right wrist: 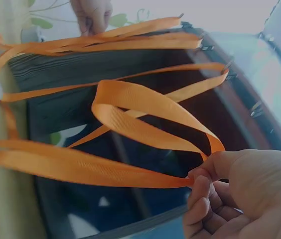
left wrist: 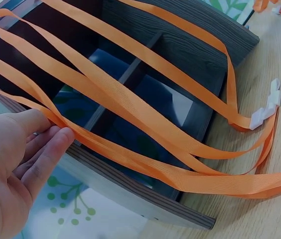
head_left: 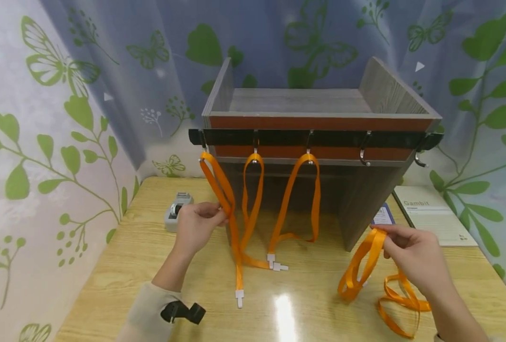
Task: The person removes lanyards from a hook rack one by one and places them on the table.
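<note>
Pale left sleeve (head_left: 142, 313) nearest; beyond it, two hands pinched orange lanyards, and a notebook (head_left: 434, 218) read "Gambit".
The left hand (head_left: 196, 225) held the first lanyard (head_left: 237, 247) between thumb and fingers, its top looped over the leftmost hook of the black rail (head_left: 285, 138); the second lanyard (head_left: 259, 183) and third lanyard (head_left: 316, 199) hung from the next two hooks. The right hand (head_left: 415, 256) pinched a looped lanyard (head_left: 377, 243) above the table (head_left: 120, 266), right of the grey shelf unit (head_left: 295, 100), while more orange strap (head_left: 421, 305) lay loosely coiled below (whether part of the same piece, I could not tell). "Gambit" stood in tan letters near the notebook's upper edge; the line under it was too small to read, as was the print on the blue-edged card (head_left: 383, 215) just beside it.
</note>
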The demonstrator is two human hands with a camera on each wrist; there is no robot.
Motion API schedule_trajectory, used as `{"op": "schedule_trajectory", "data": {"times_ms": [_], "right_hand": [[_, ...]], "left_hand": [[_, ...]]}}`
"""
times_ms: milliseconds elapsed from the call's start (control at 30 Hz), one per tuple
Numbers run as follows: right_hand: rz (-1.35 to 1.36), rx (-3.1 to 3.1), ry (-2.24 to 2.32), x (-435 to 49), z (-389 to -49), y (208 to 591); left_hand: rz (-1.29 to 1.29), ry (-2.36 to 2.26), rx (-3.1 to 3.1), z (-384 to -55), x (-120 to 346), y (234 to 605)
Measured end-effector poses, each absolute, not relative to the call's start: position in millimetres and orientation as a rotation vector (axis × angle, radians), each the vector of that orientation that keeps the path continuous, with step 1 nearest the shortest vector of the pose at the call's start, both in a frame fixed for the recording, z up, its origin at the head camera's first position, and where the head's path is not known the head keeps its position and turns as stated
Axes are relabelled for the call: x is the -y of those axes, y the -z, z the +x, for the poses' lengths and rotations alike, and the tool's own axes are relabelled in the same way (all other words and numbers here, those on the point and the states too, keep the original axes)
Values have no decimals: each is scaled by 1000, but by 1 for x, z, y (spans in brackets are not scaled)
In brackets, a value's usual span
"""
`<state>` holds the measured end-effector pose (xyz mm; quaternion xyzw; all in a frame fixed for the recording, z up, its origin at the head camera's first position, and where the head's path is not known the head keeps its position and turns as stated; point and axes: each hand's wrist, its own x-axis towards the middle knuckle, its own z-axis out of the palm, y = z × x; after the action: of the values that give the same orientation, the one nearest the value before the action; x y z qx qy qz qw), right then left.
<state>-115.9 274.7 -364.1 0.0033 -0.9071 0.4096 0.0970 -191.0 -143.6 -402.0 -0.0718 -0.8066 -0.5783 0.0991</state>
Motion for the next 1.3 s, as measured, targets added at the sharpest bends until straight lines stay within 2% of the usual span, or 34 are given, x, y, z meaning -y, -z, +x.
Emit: {"op": "schedule_trajectory", "data": {"times_ms": [400,933,1300], "right_hand": [[-181,2698,-1347,-285,-124,417],[-165,2767,-1317,-293,-131,474],[-62,2791,-1380,-291,-125,489]], "left_hand": [[-196,1763,2372,-192,143,404],[-189,1804,2361,-191,143,405],[-202,1788,2331,-192,143,403]]}}
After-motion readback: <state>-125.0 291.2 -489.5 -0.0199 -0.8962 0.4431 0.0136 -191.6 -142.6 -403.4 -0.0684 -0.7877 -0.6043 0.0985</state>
